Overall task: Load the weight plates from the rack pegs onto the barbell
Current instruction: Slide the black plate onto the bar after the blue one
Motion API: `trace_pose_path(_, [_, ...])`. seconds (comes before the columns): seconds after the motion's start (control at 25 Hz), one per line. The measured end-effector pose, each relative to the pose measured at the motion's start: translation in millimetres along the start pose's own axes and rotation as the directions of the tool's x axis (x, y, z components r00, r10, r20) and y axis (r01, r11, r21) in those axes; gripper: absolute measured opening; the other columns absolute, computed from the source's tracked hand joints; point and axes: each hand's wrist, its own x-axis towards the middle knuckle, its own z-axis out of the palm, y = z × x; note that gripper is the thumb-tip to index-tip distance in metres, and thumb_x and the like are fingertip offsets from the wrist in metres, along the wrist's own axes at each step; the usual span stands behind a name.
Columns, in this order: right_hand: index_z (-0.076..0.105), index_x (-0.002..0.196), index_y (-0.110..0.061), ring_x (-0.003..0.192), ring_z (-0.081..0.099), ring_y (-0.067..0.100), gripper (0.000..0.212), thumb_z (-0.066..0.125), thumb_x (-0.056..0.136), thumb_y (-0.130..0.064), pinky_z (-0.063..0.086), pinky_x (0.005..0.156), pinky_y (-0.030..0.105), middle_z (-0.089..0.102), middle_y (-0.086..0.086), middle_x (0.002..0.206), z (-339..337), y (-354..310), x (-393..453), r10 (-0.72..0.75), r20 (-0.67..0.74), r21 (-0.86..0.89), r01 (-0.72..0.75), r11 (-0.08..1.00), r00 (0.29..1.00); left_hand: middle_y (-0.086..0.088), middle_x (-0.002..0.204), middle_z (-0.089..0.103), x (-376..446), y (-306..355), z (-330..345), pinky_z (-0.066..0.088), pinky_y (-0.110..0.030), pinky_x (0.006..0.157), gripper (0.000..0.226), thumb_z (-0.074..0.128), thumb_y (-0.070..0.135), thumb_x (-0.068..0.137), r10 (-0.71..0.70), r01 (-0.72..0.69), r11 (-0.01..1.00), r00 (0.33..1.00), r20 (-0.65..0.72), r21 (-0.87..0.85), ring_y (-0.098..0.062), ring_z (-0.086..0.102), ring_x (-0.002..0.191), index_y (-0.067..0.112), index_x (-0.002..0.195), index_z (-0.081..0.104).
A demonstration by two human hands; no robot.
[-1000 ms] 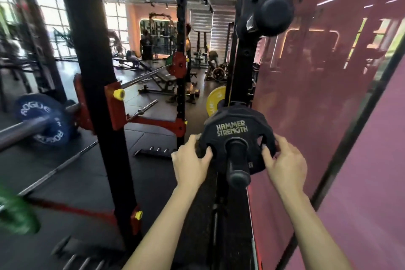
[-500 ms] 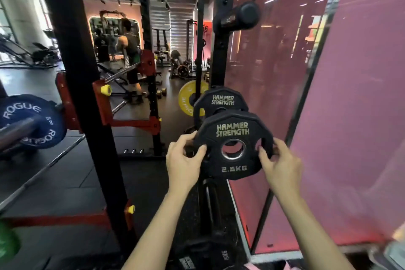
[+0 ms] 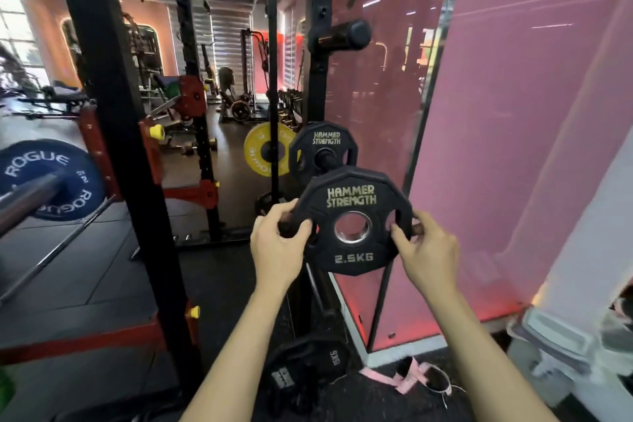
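Two bare forearms reach up from the near edge, ending in the left hand and the right hand. No sleeves cover them (the wrists are bare too), and the fingers carry no rings.

Hands: left hand and right hand are gripping the 2.5 kg plate by its edges
Behind: another plate is sitting on its rack peg

Black plate on rack peg

The barbell runs off the left edge; its far end seems blurred.
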Motion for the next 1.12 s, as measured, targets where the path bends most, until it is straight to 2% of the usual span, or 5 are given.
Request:
trace_pose_path(0.24, [0.069, 0.108, -0.015, 0.067, 0.063, 0.029, 0.029, 0.074, 0.081, -0.024, 0.042, 0.063, 0.029, 0.068, 0.002, 0.071, -45.4, -45.7, -71.3, -0.002, 0.018, -0.005, 0.002, 1.0, 1.0, 0.013, 0.089, 0.059, -55.3, 17.3, -73.2, 0.034, -0.009, 0.07, 0.035, 0.076, 0.024, 0.082, 0.017, -0.017, 1.0, 0.999, 0.034, 0.0, 0.001, 0.05, 0.087, 0.033, 0.115, 0.069])
trace_pose_path(0.44, [0.069, 0.11, -0.014, 0.07, 0.065, 0.027, 0.031, 0.074, 0.082, -0.025, 0.045, 0.066, 0.031, 0.071, 0.004, 0.075, -74.2, -93.8, -151.8, 0.004, 0.078, 0.012, -0.005, 1.0, 0.997, 0.022, 0.087, 0.057, -116.2, 29.9, -163.8, 0.044, -0.03, 0.081, 0.035, 0.076, 0.029, 0.081, -0.028, 0.027, 0.999, 0.998, 0.049, 0.026, -0.008, 0.054, 0.094, 0.049, 0.106, 0.062])
trace_pose_path(0.6, [0.068, 0.113, -0.016, 0.079, 0.069, 0.029, 0.032, 0.073, 0.084, -0.03, 0.051, 0.072, 0.036, 0.074, 0.005, 0.082, -67.9, -146.2, -206.7, 0.003, 0.199, 0.058, -0.015, 0.998, 0.98, 0.021, 0.084, 0.057, -151.1, 28.7, -253.5, 0.048, -0.047, 0.089, 0.029, 0.075, 0.035, 0.082, -0.067, 0.064, 0.99, 0.997, 0.027, 0.124, -0.015, 0.055, 0.095, 0.045, 0.106, 0.064])
trace_pose_path(0.84, [0.067, 0.114, -0.018, 0.079, 0.066, 0.034, 0.038, 0.072, 0.083, -0.039, 0.039, 0.06, 0.033, 0.07, 0.007, 0.076, -15.4, -273.2, -267.7, -0.157, 0.292, 0.147, 0.117, 0.982, 0.943, 0.009, 0.094, 0.064, -151.5, 4.3, -410.2, 0.049, -0.041, 0.09, 0.031, 0.076, 0.034, 0.08, -0.099, 0.134, 0.971, 0.979, -0.177, 0.198, -0.011, 0.057, 0.097, 0.042, 0.108, 0.065])
trace_pose_path(1.12, [0.065, 0.115, -0.024, 0.072, 0.063, 0.024, 0.036, 0.067, 0.085, -0.046, 0.049, 0.063, 0.036, 0.066, 0.0, 0.069, 51.9, -395.3, -317.9, -0.154, 0.329, 0.215, 0.084, 0.973, 0.932, 0.006, 0.093, 0.063, -103.8, -32.5, -544.4, 0.051, -0.042, 0.089, 0.035, 0.076, 0.03, 0.08, -0.093, 0.141, 0.968, 0.97, -0.224, 0.21, -0.011, 0.061, 0.093, 0.052, 0.102, 0.061])
